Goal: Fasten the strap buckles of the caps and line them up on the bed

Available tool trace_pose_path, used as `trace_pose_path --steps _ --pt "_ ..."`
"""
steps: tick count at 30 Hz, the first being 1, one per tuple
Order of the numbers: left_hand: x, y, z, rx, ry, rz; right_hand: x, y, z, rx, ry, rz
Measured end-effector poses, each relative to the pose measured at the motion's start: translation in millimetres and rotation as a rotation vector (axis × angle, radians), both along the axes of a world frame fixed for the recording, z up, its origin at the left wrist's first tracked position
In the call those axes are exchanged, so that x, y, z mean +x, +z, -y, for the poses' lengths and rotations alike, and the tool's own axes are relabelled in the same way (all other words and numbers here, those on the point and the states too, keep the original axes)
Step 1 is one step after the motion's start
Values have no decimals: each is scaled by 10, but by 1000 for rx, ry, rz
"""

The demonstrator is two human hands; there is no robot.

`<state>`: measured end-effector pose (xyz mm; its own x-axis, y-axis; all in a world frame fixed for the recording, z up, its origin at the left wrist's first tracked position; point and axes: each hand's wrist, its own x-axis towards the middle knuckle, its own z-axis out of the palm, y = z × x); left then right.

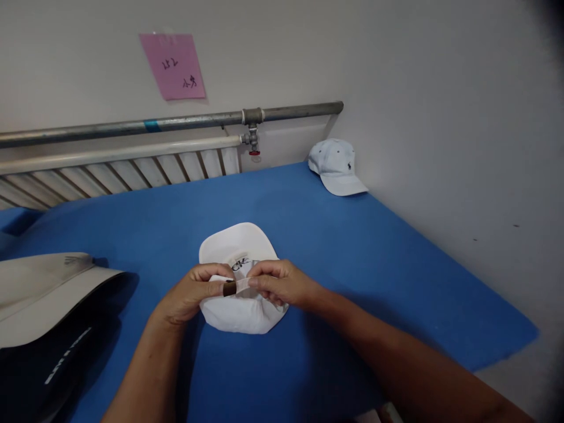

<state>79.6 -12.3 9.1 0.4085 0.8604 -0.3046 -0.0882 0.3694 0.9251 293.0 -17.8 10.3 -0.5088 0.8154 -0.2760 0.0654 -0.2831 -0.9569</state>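
A white baseball cap [240,316] lies in front of me on the blue surface, its brim [238,238] pointing away. Dark lettering shows by the brim, partly covered by my fingers. Thumb and fingers of my left hand [187,294] pinch the cap's back strap beside a brownish buckle [230,288]. On the other side of that buckle, my right hand [279,284] grips the white strap [242,285] between thumb and forefinger. The strap's far ends are hidden behind my hands.
Another white cap [332,164] with a small dark emblem sits in the far corner. At left are a cream cap [44,294] and a dark cap [48,382] with white lettering. A radiator [132,173] and pipe [185,123] run along the wall, below a pink note [174,67].
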Motion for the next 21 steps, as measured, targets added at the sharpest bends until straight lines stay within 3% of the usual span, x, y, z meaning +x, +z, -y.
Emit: trace_pose_path --steps 21 --pt "51 3 -7 -24 -6 -17 -24 -63 22 35 16 28"
